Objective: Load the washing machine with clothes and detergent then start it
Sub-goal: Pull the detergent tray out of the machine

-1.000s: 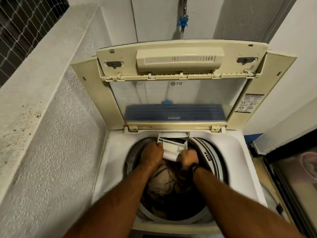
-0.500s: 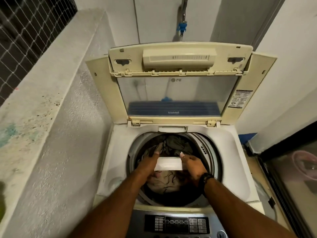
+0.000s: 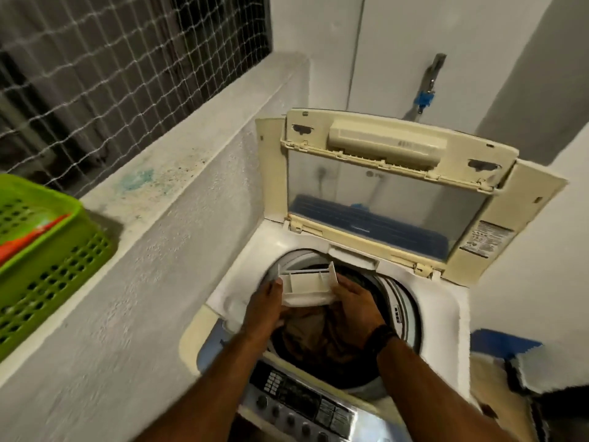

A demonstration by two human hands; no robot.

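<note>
Nearest me is the control panel (image 3: pixel 299 406), untouched, so starting is not yet due. Beyond it my left hand (image 3: pixel 266 309) and right hand (image 3: pixel 358 303) hold the detergent drawer (image 3: pixel 310 287) between them over the drum (image 3: pixel 404 317). The left grip has its thumb on the drawer's left end; the right grip curls under the right end. I judge two hands keep its compartments level and facing up for filling. Clothes (image 3: pixel 318 339) already lie in the drum below. Farther back the lid (image 3: pixel 382 189) stands open, leaving the opening free. On the ledge (image 3: pixel 178 173) at left, near me, sits a green basket (image 3: pixel 47 250), probably holding the detergent.
</note>
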